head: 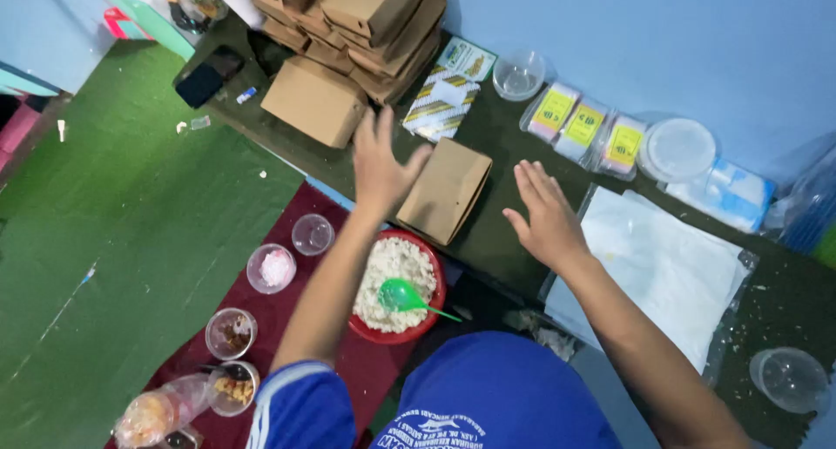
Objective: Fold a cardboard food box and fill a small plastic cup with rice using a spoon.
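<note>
My left hand is spread open, its fingers apart, hovering just left of a closed brown cardboard box that lies on the dark green mat. My right hand is also open and flat, a little to the right of that box, holding nothing. Below the box sits a red bowl of white crumbly food with a green spoon lying in it.
A stack of brown boxes stands at the back. Small plastic cups with fillings sit on a maroon cloth at the left. White paper sheets in plastic, packets with yellow labels and clear lids lie at the right.
</note>
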